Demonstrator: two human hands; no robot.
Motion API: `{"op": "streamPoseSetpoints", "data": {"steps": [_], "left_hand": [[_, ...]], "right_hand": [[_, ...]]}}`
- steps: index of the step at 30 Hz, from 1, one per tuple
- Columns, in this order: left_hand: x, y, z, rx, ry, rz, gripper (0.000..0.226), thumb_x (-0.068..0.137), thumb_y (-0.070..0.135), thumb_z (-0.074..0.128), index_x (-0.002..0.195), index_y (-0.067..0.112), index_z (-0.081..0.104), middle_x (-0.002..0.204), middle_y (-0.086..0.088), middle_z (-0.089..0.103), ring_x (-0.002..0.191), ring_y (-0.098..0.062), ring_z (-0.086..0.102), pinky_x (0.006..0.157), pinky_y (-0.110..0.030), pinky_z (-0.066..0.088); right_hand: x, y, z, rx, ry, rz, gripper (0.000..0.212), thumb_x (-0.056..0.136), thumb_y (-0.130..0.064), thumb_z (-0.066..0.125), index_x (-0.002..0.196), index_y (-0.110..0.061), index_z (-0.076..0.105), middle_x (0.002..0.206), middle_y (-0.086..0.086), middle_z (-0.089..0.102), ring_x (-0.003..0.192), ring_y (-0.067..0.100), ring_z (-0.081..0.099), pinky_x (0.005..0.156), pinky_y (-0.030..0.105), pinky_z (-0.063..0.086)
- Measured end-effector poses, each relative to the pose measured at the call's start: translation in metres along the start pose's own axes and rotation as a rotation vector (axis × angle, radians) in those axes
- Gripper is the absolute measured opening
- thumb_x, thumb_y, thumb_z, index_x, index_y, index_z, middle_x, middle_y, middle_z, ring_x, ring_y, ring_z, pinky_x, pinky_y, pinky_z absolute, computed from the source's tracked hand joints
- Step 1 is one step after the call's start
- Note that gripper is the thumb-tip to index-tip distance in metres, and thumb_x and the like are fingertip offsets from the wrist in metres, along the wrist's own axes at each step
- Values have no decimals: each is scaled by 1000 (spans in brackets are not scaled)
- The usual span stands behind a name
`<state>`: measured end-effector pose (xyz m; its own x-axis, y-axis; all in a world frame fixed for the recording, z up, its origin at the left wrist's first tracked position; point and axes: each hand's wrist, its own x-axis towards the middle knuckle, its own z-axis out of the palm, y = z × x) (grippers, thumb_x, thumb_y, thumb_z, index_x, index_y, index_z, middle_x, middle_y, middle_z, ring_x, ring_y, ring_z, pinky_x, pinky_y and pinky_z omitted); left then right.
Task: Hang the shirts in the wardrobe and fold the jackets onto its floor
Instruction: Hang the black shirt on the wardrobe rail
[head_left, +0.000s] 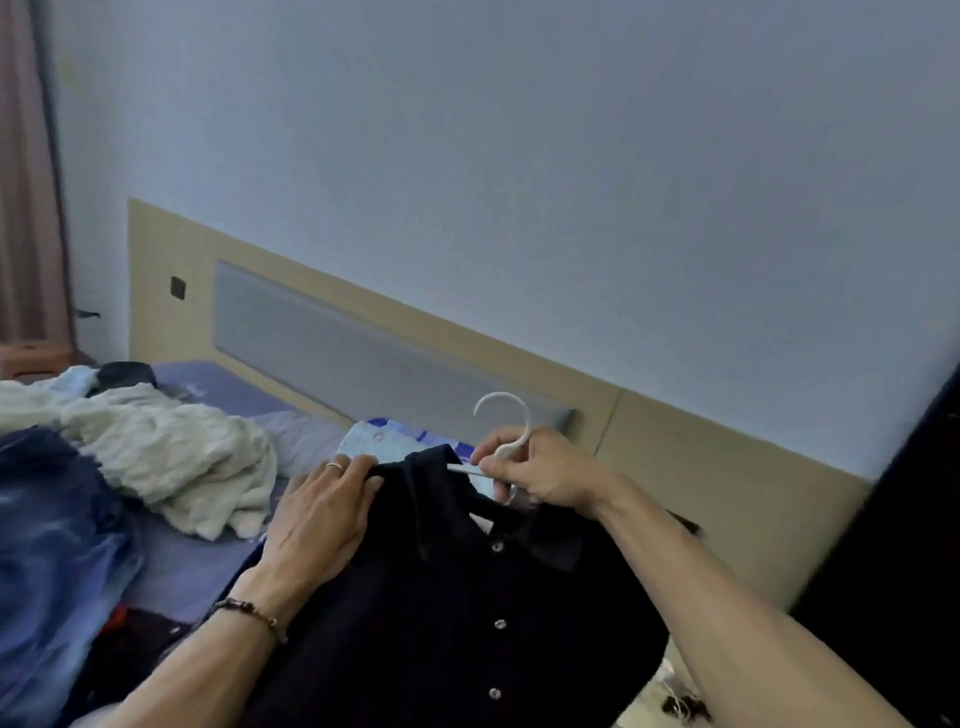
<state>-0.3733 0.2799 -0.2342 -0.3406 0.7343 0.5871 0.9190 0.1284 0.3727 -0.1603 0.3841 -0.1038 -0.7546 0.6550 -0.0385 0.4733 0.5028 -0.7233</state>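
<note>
A dark navy buttoned shirt (441, 613) hangs in front of me over the bed, its collar at the top and pale buttons running down the front. A white plastic hanger (506, 415) sits in its neck, hook pointing up. My right hand (540, 470) grips the hanger just below the hook. My left hand (317, 514) holds the shirt's left shoulder, fingers curled over the fabric edge; a ring and a beaded bracelet show on it.
The bed (208, 561) has a lilac sheet with a cream garment (171, 457), blue denim (57, 525) and other clothes heaped at left. A beige headboard (701, 467) runs along the wall. A dark panel (914, 545) stands at right. A curtain (26, 182) hangs far left.
</note>
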Motion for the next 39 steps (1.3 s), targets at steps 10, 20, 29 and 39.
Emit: {"op": "streamPoseSetpoints", "data": {"steps": [10,20,29,39], "left_hand": [[89,241,0,-573,-332,424,61,94,62,38,140,24,49,128,5,55,122,-13,52,103,-28,39],[139,355,6,-884,-563,547,48,83,9,58,125,28,50,119,15,60,105,-9,63,87,-26,54],[218,480,66,-788,-174,596,27,96,14,57,103,37,44,105,15,60,62,2,57,57,-10,39],[281,677,174,-744,14,759,30,98,28,51,126,39,50,104,10,69,91,-17,65,77,-34,50]], "right_hand": [[-73,-6,-123,501,983,403,13,94,-1,42,94,-2,56,67,10,49,55,17,41,43,24,35],[-112,3,-237,831,1400,281,19,94,0,31,105,-6,46,82,13,54,68,23,53,71,37,52],[-154,100,-371,536,1431,182,27,82,6,40,94,3,64,82,16,69,83,34,72,83,51,58],[-244,221,-536,237,1699,152,16,91,-11,65,77,-8,74,57,0,68,54,14,71,57,19,54]]}}
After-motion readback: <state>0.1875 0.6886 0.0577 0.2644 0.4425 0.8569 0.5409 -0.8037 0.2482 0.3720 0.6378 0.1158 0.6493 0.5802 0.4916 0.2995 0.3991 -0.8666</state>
